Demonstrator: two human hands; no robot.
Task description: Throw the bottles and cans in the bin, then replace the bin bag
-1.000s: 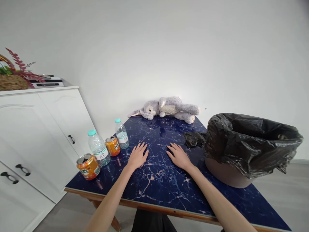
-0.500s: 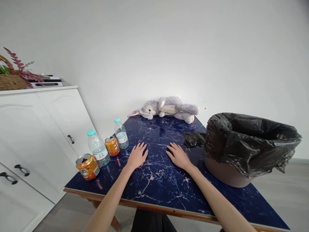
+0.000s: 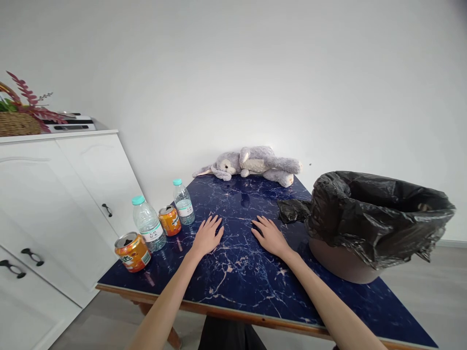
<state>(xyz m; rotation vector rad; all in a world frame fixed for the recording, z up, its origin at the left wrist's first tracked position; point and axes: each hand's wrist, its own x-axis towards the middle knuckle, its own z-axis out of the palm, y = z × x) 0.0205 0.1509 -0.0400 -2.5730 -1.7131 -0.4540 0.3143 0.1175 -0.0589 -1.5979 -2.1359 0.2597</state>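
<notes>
My left hand (image 3: 208,236) lies flat, palm down, on the dark blue marbled table (image 3: 241,272), fingers stretched out and holding nothing. My right hand (image 3: 269,235) rests the same way a short distance to its right, also flat and holding nothing. Left of my left hand stand two clear water bottles (image 3: 147,222) (image 3: 183,202) with teal caps and two orange drink cans (image 3: 133,251) (image 3: 170,220). To the right of my right hand sits a brown bin lined with a black bag (image 3: 372,218), and a loose crumpled black bag (image 3: 292,210) lies beside it.
A grey plush rabbit (image 3: 251,164) lies at the table's far edge against the white wall. A white cabinet (image 3: 54,204) with black handles stands to the left, with a wicker basket of red foliage (image 3: 20,116) on top.
</notes>
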